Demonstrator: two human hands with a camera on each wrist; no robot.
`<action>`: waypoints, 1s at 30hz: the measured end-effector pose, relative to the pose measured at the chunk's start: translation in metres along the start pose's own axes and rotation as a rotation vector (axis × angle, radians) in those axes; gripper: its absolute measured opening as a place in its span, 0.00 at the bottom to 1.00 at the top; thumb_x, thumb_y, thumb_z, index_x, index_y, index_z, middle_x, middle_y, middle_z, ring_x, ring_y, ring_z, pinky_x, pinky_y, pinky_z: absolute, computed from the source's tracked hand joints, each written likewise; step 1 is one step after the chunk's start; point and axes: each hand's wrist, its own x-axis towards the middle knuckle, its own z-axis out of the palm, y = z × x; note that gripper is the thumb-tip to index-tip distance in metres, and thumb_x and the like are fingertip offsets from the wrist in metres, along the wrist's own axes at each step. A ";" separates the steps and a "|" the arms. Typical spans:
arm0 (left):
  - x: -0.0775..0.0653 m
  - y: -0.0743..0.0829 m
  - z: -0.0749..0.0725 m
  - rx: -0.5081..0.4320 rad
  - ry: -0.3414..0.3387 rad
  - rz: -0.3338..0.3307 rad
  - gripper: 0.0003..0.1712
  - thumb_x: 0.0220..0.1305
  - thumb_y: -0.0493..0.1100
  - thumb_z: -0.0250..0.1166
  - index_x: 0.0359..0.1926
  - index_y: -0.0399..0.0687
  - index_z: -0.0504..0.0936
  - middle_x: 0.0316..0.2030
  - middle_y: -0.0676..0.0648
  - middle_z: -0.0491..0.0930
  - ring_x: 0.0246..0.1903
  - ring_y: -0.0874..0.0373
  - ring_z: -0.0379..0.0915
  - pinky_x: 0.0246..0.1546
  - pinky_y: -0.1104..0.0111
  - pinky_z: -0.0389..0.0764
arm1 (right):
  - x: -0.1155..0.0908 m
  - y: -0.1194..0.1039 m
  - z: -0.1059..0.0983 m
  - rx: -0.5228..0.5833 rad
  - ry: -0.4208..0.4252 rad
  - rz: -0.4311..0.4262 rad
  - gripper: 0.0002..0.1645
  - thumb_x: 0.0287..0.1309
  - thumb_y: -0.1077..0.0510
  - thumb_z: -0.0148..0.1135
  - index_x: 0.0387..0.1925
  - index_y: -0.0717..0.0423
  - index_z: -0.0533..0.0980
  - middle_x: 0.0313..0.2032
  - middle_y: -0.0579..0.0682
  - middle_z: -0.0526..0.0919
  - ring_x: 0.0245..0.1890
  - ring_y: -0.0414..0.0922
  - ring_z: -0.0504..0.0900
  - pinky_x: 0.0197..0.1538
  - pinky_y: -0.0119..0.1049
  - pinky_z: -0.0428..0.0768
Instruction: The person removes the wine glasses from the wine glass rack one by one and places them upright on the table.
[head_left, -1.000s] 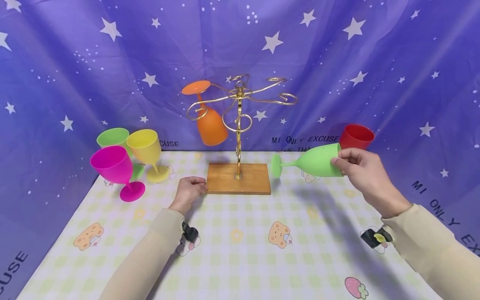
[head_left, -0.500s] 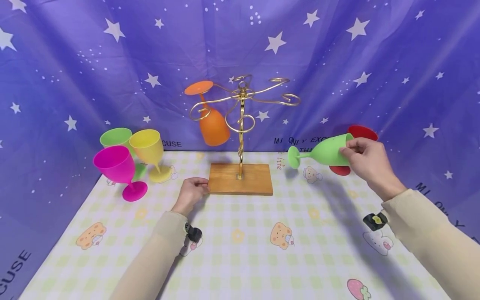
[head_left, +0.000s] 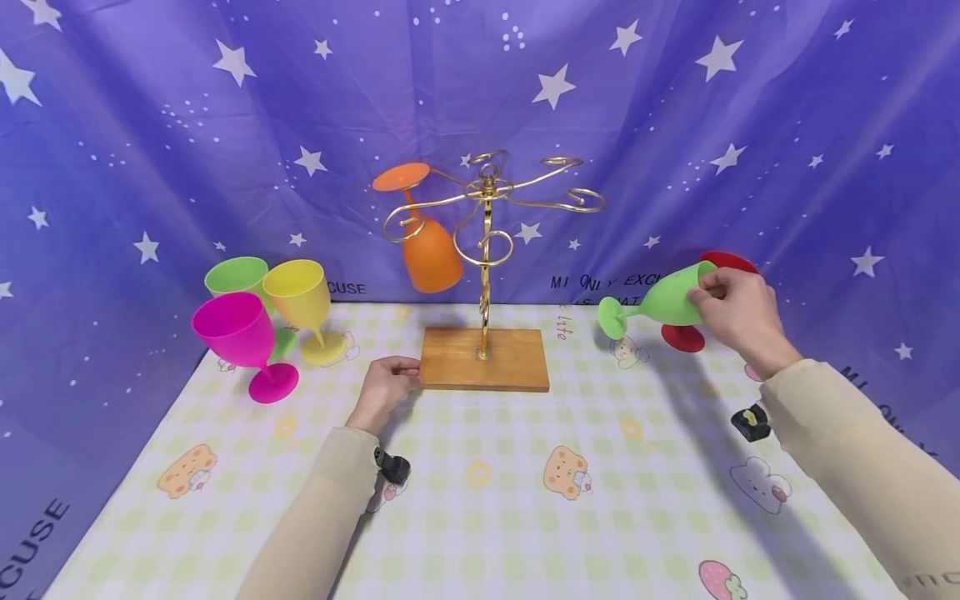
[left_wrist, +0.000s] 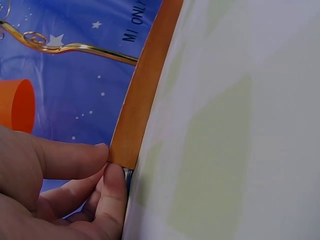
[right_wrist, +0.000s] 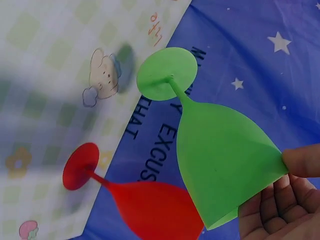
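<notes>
My right hand point(head_left: 738, 312) pinches a light green goblet point(head_left: 673, 297) by its rim, thumb on one side and fingers on the other. The goblet is held off the table, lying nearly sideways with its foot to the left. Behind it stands a red goblet point(head_left: 682, 337), partly hidden in the head view; its bowl and foot show in the right wrist view. My left hand point(head_left: 386, 390) pinches the left edge of the wooden base point(head_left: 517, 367) of a gold wire glass rack point(head_left: 486, 292). From one rack arm an orange goblet point(head_left: 433, 257) hangs upside down, tilted.
On the left stand a magenta goblet point(head_left: 236, 332), a yellow goblet point(head_left: 298, 296) and another green goblet point(head_left: 234, 273), close together. A checked cloth point(head_left: 480, 533) covers the table, and a purple star-patterned curtain point(head_left: 420, 75) rises behind and on both sides.
My right hand has carried the green goblet to the right, away from the rack and in front of the red goblet. My left hand stays at the base.
</notes>
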 end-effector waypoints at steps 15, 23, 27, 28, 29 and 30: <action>-0.001 0.002 0.003 0.008 0.000 0.008 0.16 0.52 0.25 0.63 0.45 0.33 0.82 0.37 0.40 0.81 0.34 0.54 0.77 0.33 0.71 0.77 | 0.009 0.012 0.006 -0.131 0.026 -0.055 0.14 0.63 0.56 0.48 0.43 0.61 0.75 0.38 0.61 0.78 0.37 0.59 0.73 0.37 0.49 0.68; 0.000 0.000 0.003 0.000 0.000 0.012 0.16 0.52 0.25 0.62 0.44 0.32 0.82 0.37 0.40 0.81 0.33 0.55 0.78 0.34 0.71 0.78 | 0.011 0.012 0.019 -0.215 0.047 -0.137 0.15 0.62 0.58 0.47 0.44 0.62 0.75 0.39 0.62 0.79 0.37 0.64 0.75 0.36 0.61 0.70; -0.001 0.001 0.003 -0.005 0.004 0.005 0.16 0.52 0.25 0.63 0.44 0.32 0.82 0.37 0.40 0.81 0.33 0.56 0.79 0.34 0.70 0.78 | 0.012 0.012 0.026 -0.245 0.062 -0.173 0.13 0.61 0.60 0.47 0.40 0.62 0.76 0.35 0.62 0.79 0.33 0.64 0.76 0.33 0.61 0.70; -0.001 0.001 0.003 -0.004 0.004 0.004 0.16 0.52 0.25 0.63 0.44 0.32 0.82 0.37 0.40 0.81 0.33 0.56 0.79 0.34 0.70 0.78 | 0.012 0.012 0.027 -0.249 0.066 -0.181 0.12 0.60 0.60 0.48 0.39 0.62 0.76 0.35 0.62 0.79 0.32 0.63 0.76 0.32 0.61 0.70; -0.001 0.001 0.003 -0.004 0.003 0.003 0.16 0.52 0.25 0.63 0.45 0.32 0.82 0.37 0.40 0.81 0.33 0.56 0.79 0.34 0.70 0.78 | 0.013 0.012 0.028 -0.254 0.072 -0.190 0.12 0.60 0.61 0.48 0.38 0.61 0.76 0.34 0.61 0.79 0.31 0.63 0.76 0.31 0.60 0.70; -0.001 0.000 0.003 -0.003 0.002 0.003 0.16 0.53 0.25 0.63 0.45 0.32 0.82 0.37 0.40 0.81 0.33 0.55 0.78 0.34 0.70 0.78 | 0.013 0.012 0.029 -0.257 0.079 -0.199 0.11 0.60 0.61 0.48 0.37 0.61 0.76 0.33 0.61 0.79 0.31 0.62 0.76 0.30 0.60 0.70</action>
